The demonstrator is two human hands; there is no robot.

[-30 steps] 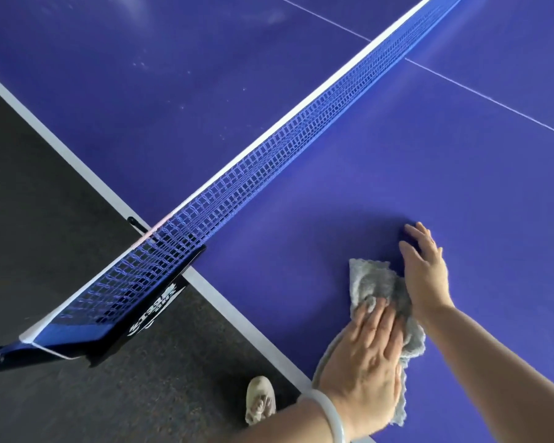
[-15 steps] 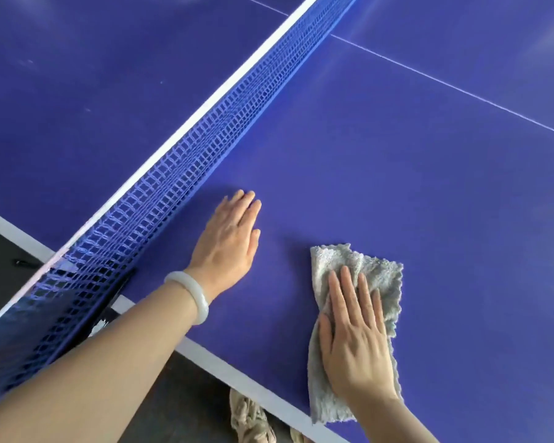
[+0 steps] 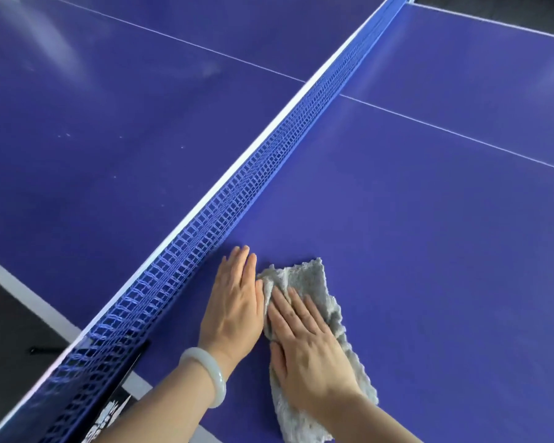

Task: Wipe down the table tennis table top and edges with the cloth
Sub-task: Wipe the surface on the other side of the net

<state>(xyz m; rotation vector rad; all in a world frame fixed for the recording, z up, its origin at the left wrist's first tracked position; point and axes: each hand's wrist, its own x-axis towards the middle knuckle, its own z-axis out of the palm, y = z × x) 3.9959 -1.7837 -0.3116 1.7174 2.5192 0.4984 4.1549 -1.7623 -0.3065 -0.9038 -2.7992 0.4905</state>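
Note:
A grey fluffy cloth [image 3: 314, 282] lies flat on the blue table tennis table [image 3: 413, 244], on the half to the right of the net, close to the near edge. My right hand [image 3: 307, 350] presses flat on the cloth with fingers spread, covering its middle. My left hand [image 3: 234, 302], with a pale bangle on the wrist, lies flat on the bare table just left of the cloth, its side touching the cloth's left edge. The cloth's lower end reaches toward the white edge line [image 3: 141, 383].
The blue net [image 3: 237, 187] with a white top band runs diagonally from near left to far right, right beside my left hand. Its black clamp [image 3: 115, 407] grips the near edge. Thin white centre lines cross both halves. Dark floor [image 3: 10, 334] lies at left.
My right hand has slid the cloth forward and left toward the net. My left hand now lies against the cloth instead of apart from it. The view has lifted, showing more table.

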